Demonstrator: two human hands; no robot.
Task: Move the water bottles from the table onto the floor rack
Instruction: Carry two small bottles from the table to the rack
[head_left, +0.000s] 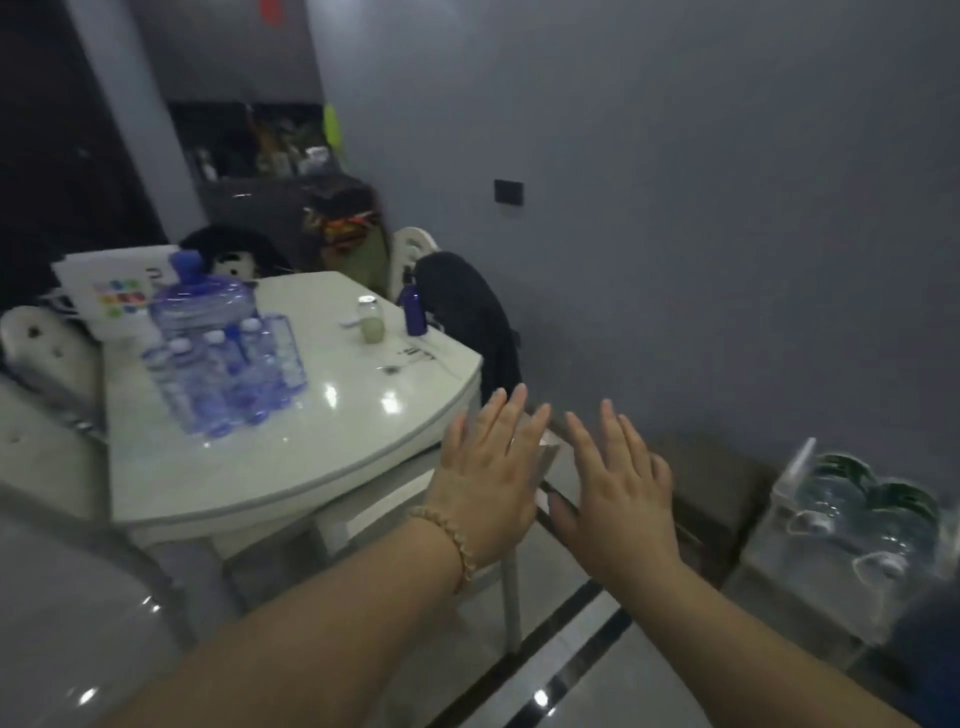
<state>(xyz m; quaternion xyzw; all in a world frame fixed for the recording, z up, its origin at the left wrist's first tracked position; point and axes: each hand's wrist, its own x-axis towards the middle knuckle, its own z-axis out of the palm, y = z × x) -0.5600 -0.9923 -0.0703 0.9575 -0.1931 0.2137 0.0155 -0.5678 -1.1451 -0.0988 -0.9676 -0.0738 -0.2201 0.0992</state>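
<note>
Water bottles (228, 374) clustered upright on the left part of the white table (291, 467), packed tight against a large blue jug (202, 306). Left hand (491, 467) and right hand (618, 493) both flat, fingers spread, empty, held out past the table's rounded near edge. Floor rack (852, 525) low at right, already crowded with what look like clear bottles; free slots hard to make out through blur. Likely risks: one grab toppling neighbours in the tight cluster, a bottle rolling off the curved edge. Jar (371, 322) and dark blue bottle (414, 306) well apart, near the far edge. Open tiled floor between table and rack; chair (467, 317) close at the far corner.
</note>
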